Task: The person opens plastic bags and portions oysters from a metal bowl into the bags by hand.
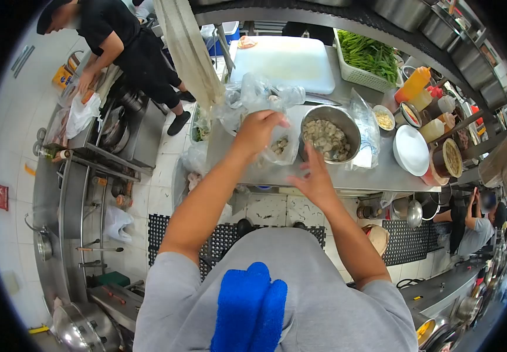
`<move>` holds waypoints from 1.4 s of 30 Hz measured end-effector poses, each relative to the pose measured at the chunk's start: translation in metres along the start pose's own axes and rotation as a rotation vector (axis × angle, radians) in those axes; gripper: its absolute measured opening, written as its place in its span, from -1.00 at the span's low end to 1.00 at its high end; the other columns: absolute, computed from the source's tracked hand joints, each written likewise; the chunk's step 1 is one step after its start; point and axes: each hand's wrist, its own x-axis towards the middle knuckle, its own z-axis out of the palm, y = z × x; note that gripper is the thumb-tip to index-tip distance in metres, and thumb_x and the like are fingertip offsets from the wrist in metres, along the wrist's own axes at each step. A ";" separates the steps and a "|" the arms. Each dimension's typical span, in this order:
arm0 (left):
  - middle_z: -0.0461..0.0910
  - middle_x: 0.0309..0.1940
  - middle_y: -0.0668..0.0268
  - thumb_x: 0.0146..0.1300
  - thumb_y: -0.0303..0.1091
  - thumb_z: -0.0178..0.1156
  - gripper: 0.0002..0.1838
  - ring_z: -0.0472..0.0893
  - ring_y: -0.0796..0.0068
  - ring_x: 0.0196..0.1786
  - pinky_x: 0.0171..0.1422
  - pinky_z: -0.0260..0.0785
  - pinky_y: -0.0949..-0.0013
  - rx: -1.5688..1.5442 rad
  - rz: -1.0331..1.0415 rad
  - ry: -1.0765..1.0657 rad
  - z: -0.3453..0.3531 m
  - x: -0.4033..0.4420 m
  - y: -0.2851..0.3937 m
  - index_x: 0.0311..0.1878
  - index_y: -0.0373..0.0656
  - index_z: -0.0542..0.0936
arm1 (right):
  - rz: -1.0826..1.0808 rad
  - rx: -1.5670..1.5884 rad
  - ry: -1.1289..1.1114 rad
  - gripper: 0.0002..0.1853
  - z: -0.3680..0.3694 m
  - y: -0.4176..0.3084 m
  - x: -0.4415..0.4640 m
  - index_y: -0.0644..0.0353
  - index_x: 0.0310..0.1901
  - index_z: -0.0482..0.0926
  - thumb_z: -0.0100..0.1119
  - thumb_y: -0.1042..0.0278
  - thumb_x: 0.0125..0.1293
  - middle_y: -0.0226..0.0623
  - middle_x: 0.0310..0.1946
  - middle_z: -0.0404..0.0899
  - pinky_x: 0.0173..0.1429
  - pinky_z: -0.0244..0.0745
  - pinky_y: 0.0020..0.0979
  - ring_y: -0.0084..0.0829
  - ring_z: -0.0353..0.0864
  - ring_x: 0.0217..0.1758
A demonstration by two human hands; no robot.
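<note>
My left hand [259, 134] has its fingers curled together at the top of a clear plastic bag [288, 154] on the steel counter. Some greyish shellfish-like pieces [279, 144] lie inside the bag. To its right stands a round metal pot [356, 134] holding many similar grey-beige pieces [327, 141]; their exact kind is hard to tell. In front of the pot, my right hand [315, 180] has its fingers apart and holds nothing, with fingertips close to the pot's near left rim.
Behind sit a white cutting board [285, 61], a knife [324, 101] and a basket of green vegetables [368, 56]. Rightward are a small bowl [384, 119], a white bowl [410, 149] and sauce bottles [413, 84]. A cloth [183, 47] hangs at left; a co-worker [124, 47] stands beyond.
</note>
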 end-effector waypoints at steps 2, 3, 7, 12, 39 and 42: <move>0.57 -0.49 0.33 0.25 -0.17 0.04 -0.68 0.41 0.62 -0.65 -0.58 0.23 0.47 0.014 0.068 -0.054 0.001 -0.004 0.018 -0.31 -0.25 0.63 | -0.175 -0.035 0.136 -0.29 0.010 -0.019 0.006 0.21 0.14 0.35 0.44 0.40 -0.11 -0.15 -0.25 0.57 -0.21 0.50 -0.36 -0.23 0.55 -0.42; 0.57 -0.48 0.40 0.25 -0.18 0.08 -0.71 0.38 0.67 -0.64 -0.60 0.18 0.52 0.076 0.045 -0.152 0.001 -0.006 0.025 -0.29 -0.21 0.64 | -0.237 -0.055 0.226 -0.38 0.013 -0.025 0.015 0.21 0.10 0.40 0.39 0.41 -0.07 -0.17 -0.28 0.57 -0.23 0.50 -0.37 -0.26 0.55 -0.41; 0.60 -0.36 0.40 0.22 -0.19 0.15 -0.73 0.42 0.68 -0.61 -0.59 0.24 0.53 0.254 0.055 -0.179 0.002 -0.031 0.047 -0.21 -0.21 0.63 | -0.070 -0.009 0.018 -0.68 0.001 -0.010 0.041 0.22 -0.09 0.53 0.24 0.43 0.07 -0.22 -0.44 0.57 -0.30 0.46 -0.35 -0.29 0.57 -0.43; 0.47 0.05 0.13 0.11 -0.16 0.27 -0.41 0.56 0.38 -0.12 -0.15 0.44 0.40 0.208 0.299 0.037 -0.029 -0.025 -0.049 0.16 -0.27 0.39 | 0.073 0.127 -0.010 -0.84 -0.021 -0.032 0.041 0.24 -0.26 0.54 0.15 0.41 0.12 -0.15 -0.55 0.54 -0.39 0.41 -0.32 -0.21 0.54 -0.51; 0.54 0.00 0.08 0.37 -0.25 -0.01 -0.76 0.51 0.27 0.09 0.17 0.40 0.24 -0.721 0.204 0.002 -0.072 -0.032 0.006 -0.24 -0.23 0.51 | 0.303 0.412 -0.606 -0.69 -0.018 0.013 -0.031 0.25 -0.04 0.53 0.15 0.23 0.28 -0.41 -0.33 0.57 -0.20 0.42 -0.54 -0.62 0.53 -0.32; 0.59 -0.06 0.14 0.34 -0.27 0.05 -0.78 0.54 0.35 0.01 0.11 0.43 0.30 -0.621 0.102 0.078 -0.079 -0.006 0.010 -0.30 -0.23 0.52 | 0.283 0.375 -0.613 -0.69 -0.018 0.029 -0.047 0.26 -0.04 0.53 0.15 0.24 0.28 -0.40 -0.35 0.57 -0.21 0.42 -0.54 -0.60 0.53 -0.33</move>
